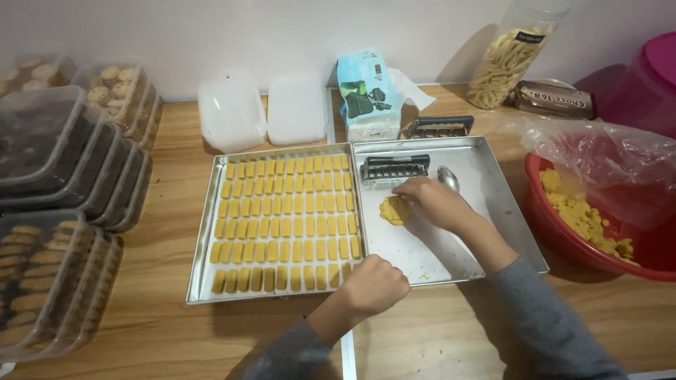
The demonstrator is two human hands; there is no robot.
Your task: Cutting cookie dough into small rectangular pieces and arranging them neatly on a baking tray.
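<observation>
Head view, right hand pressing flattened yellow dough lump

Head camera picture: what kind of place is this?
Probably a home baking spot. A metal tray holds rows of yellow dough pieces, a red bowl holds more dough, and lidded cookie tubs are stacked nearby.

R hand presses yellow dough lump on R metal tray; L hand, fisted, at L tray w/ rows of dough bars.
</observation>
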